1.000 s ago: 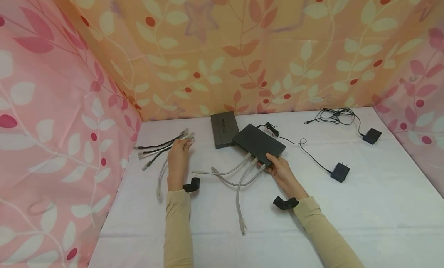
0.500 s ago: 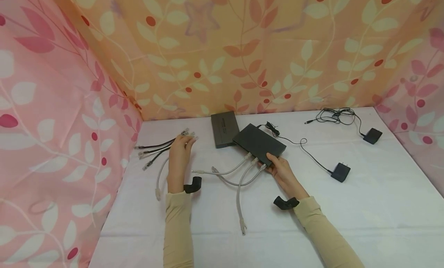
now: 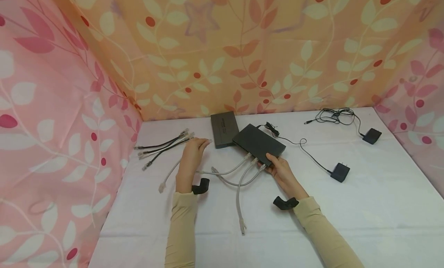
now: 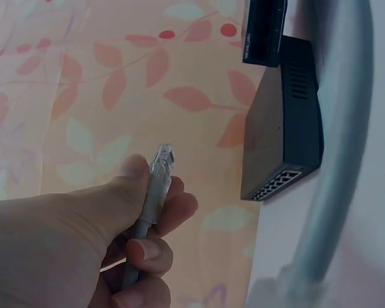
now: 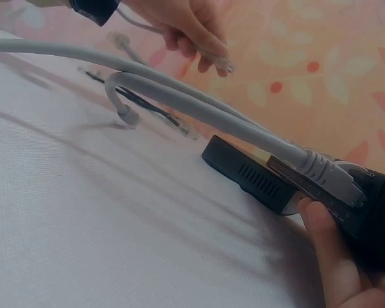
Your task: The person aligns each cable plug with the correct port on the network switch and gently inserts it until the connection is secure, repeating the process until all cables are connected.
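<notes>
My left hand (image 3: 191, 157) pinches a grey Ethernet cable (image 3: 170, 175) just behind one plug; the clear plug (image 4: 162, 163) points up past the thumb in the left wrist view. The cable's other end trails toward the lower left. My right hand (image 3: 282, 173) grips the near right edge of a black network switch (image 3: 259, 143), thumb on top and fingers beneath. Several grey Ethernet cables are plugged into the switch's front side, their loose ends reaching over the white table. In the right wrist view a grey plug (image 5: 337, 183) sits in the switch's port.
A second network switch (image 3: 223, 131) lies behind the held one, to its left. Several short black cables (image 3: 159, 148) lie at the left. On the right are two power adapters, one (image 3: 340, 172) with its cord running to the held switch, another (image 3: 372, 136) with a coiled cord.
My left hand has moved right, away from the black cables and toward the switch, carrying the grey Ethernet cable. The right hand and the held switch stay in place.
</notes>
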Motion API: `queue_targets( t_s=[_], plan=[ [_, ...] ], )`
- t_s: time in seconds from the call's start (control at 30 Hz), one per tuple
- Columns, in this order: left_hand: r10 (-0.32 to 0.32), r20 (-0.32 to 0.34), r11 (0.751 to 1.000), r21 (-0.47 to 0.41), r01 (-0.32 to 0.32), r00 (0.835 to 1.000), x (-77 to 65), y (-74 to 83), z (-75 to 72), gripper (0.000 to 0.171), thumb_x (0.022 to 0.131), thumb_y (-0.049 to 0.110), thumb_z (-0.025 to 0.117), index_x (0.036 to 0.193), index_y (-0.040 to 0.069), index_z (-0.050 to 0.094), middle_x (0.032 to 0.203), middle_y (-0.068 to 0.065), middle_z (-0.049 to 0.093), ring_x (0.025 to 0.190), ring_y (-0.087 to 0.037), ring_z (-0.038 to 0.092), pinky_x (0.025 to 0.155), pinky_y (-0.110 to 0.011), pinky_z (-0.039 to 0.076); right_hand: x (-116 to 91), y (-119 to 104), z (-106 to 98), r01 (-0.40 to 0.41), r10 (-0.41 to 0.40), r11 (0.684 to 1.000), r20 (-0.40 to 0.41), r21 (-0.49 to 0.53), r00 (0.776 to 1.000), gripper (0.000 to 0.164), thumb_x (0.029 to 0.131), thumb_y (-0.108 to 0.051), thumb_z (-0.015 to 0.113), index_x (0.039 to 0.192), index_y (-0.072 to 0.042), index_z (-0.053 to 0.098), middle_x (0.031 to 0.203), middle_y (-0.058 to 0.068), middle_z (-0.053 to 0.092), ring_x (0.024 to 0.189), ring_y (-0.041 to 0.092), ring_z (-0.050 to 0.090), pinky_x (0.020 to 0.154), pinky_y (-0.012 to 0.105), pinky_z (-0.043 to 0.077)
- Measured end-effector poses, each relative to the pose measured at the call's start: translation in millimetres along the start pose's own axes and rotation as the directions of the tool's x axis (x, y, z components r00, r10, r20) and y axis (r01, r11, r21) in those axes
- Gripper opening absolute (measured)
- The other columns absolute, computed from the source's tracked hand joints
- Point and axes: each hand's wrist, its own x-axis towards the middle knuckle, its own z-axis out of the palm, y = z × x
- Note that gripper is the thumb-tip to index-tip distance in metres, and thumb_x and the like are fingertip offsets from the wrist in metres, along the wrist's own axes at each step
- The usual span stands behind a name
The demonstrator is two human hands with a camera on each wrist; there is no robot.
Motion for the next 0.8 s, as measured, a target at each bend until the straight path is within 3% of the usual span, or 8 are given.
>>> queue_targets(
  t_s=[0.3,0.5,0.8],
  plan=[
    [0.004,0.065,1.000,0.008,-0.005,0.998,2.0,15.2,13.5,0.029,0.095,0.019,0.053,0.116,0.004,0.065,0.104,-0.014,0.063,0.097,-0.030,0.059,0.086,-0.041,0.047,0.0,0.7,0.0,0.006,-0.006,1.000,0.008,-0.002,1.000,0.060,0.096,-0.020,0.051,0.141,0.007,0.024,0.119,-0.001,0.052,0.096,0.009,0.064,0.087,0.026,0.049],
    [0.070,0.113,0.996,0.049,-0.075,0.991,1.5,21.5,22.4,0.030,0.094,0.018,0.053,0.117,0.003,0.064,0.100,-0.013,0.062,0.089,-0.029,0.059,0.080,-0.040,0.047,-0.3,0.8,-0.1,0.007,-0.007,1.000,0.002,-0.003,1.000,0.057,0.096,-0.021,0.051,0.139,0.009,0.027,0.115,-0.001,0.056,0.092,0.010,0.066,0.085,0.023,0.050],
    [0.097,0.096,0.995,-0.031,-0.095,0.991,1.3,26.4,36.7,0.027,0.091,0.020,0.059,0.109,0.003,0.068,0.102,-0.012,0.069,0.095,-0.027,0.065,0.085,-0.038,0.049,0.5,0.9,0.5,0.003,-0.003,1.000,-0.003,0.004,1.000,0.058,0.095,-0.020,0.052,0.140,0.007,0.026,0.117,-0.001,0.054,0.094,0.010,0.065,0.086,0.025,0.049]
  ],
)
